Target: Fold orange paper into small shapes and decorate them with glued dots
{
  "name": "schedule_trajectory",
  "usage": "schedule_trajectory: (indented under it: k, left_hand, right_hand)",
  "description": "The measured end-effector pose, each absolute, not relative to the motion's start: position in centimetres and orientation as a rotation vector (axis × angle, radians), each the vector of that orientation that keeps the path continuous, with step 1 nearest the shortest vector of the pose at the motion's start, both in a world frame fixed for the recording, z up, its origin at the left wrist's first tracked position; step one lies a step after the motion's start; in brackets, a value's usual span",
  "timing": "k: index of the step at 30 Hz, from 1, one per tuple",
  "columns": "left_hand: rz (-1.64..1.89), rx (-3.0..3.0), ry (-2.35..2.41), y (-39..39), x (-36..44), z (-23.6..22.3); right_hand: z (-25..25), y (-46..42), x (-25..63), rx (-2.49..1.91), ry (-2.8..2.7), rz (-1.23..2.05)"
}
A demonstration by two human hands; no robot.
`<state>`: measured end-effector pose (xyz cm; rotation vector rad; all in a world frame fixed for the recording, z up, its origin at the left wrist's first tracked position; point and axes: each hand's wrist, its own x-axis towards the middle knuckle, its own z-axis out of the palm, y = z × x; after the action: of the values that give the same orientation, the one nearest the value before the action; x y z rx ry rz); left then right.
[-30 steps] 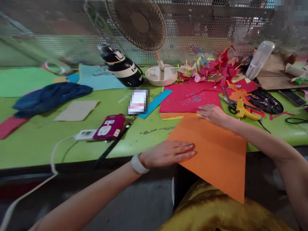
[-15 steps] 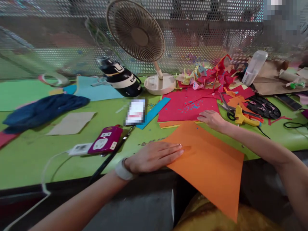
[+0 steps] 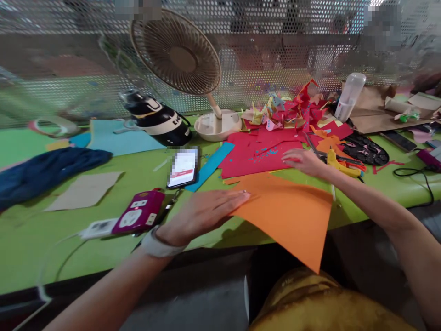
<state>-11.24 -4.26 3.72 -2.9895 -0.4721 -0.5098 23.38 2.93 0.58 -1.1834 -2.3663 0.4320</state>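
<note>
A large orange sheet of paper (image 3: 282,209) lies slanted across the table's front edge, its near corner sticking out over my lap. My left hand (image 3: 203,211) has the sheet's left side at its fingertips, fingers together and fairly straight on top; the thumb's grip underneath is hidden. My right hand (image 3: 305,162) hovers beyond the orange sheet with fingers loosely apart and nothing in them. Below and beside it is a red sheet (image 3: 253,168) sprinkled with small blue bits. A blue paper strip (image 3: 211,166) lies left of the red sheet.
Around the hands are a phone (image 3: 183,168), a purple power adapter (image 3: 139,211) with a white cable, a black bottle (image 3: 158,117), a fan (image 3: 179,57), crumpled paper scraps (image 3: 292,110), a yellow glue gun (image 3: 341,165), scissors (image 3: 315,149) and a clear bottle (image 3: 350,96).
The orange sheet has slid away from my body, its near corner now closer to the table edge. My left hand moved forward with it. My right hand lifted off its far edge. The view shifted slightly.
</note>
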Motion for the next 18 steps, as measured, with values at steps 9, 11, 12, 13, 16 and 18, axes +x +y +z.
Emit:
schedule_trajectory:
  k: [9,11,12,13,16,18]
  left_hand:
    - [-0.391,-3.033,-0.39,-5.6,-9.6,2.6]
    - [-0.394,-2.991,-0.44,-7.1,-9.4,2.0]
    - [-0.388,-2.992,-0.45,-7.8,-9.2,1.7]
    - [-0.377,-2.995,-0.456,-8.4,-9.1,1.3]
    - [-0.374,-2.95,-0.438,-9.7,-8.5,0.2]
    - [-0.417,-2.888,-0.401,-10.2,-8.0,-0.5]
  right_hand:
    - [1.1,0.9,26.8,-1.432,-2.233,0.688]
    - [0.3,0.6,25.8,-1.46,-2.321,0.59]
    - [0.0,0.5,25.2,-1.481,-2.342,0.535]
    - [-0.1,0.4,24.7,-1.507,-2.355,0.488]
    - [0.3,0.1,23.4,-1.607,-2.394,0.459]
    - [0.9,-0.3,23.1,-1.67,-2.425,0.528]
